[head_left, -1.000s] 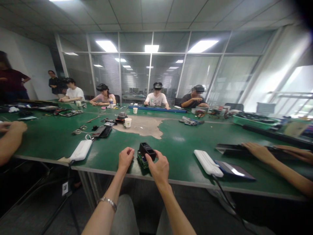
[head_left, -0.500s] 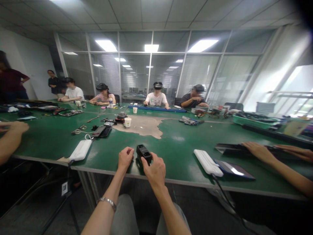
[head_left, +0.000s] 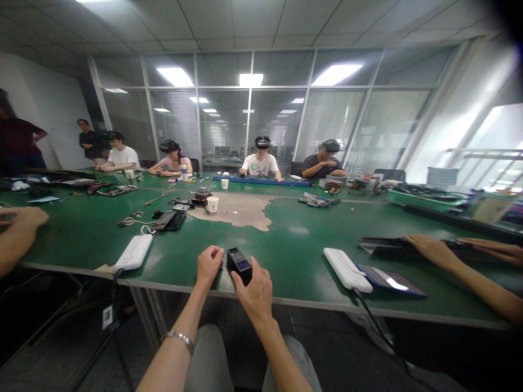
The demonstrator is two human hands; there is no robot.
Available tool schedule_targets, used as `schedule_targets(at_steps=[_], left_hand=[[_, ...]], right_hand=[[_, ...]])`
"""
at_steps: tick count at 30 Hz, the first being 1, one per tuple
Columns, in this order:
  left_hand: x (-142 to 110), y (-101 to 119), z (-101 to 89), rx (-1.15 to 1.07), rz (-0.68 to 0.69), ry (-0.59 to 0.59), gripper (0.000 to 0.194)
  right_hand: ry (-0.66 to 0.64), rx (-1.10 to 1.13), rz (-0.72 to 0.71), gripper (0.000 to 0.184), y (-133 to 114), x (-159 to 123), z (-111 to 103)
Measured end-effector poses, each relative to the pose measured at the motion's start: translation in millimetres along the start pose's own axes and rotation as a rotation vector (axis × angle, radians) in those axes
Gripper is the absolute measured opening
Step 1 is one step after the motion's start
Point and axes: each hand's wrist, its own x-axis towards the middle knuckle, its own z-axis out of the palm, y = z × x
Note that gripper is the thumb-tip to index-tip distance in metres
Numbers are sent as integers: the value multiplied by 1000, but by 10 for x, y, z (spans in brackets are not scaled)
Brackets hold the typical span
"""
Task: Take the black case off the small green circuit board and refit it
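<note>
My right hand (head_left: 256, 287) grips a small black box-shaped device (head_left: 239, 264) by its near end and right side. A little screen shows on the device's upper face; its exact kind I cannot make out. The device is at the front of the green table (head_left: 302, 267), and whether it touches the surface is unclear. Just left of it, my left hand (head_left: 210, 265) rests near the table edge with fingers curled closed. What those fingers hold, if anything, is hidden.
A white power bank (head_left: 135, 250) lies left with a cable, another white power bank (head_left: 346, 270) right beside a dark tablet-like panel (head_left: 392, 281). Paper cups (head_left: 212, 204) stand farther back. A neighbour's hands (head_left: 433, 251) rest on a dark metal strip at right; another person's hands (head_left: 24, 223) are at left.
My right hand has turned and lowered the black device slightly, so its screen shows more clearly. My left hand stays in almost the same place.
</note>
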Motion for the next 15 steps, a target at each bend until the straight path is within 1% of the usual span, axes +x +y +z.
schedule_targets(at_steps=[2,6,9,15], left_hand=[[3,-6,1,2,3,1,29],[2,-17,6,23,7,8,30],[-3,-21,7,34,14,12,31],[3,-36,3,31,20,8,30]], right_hand=[[6,37,-15,62,3,8,24],[-1,60,-11,50,7,7,71],[5,50,14,49,-5,-2,105],[12,28,18,48,-54,13,128]])
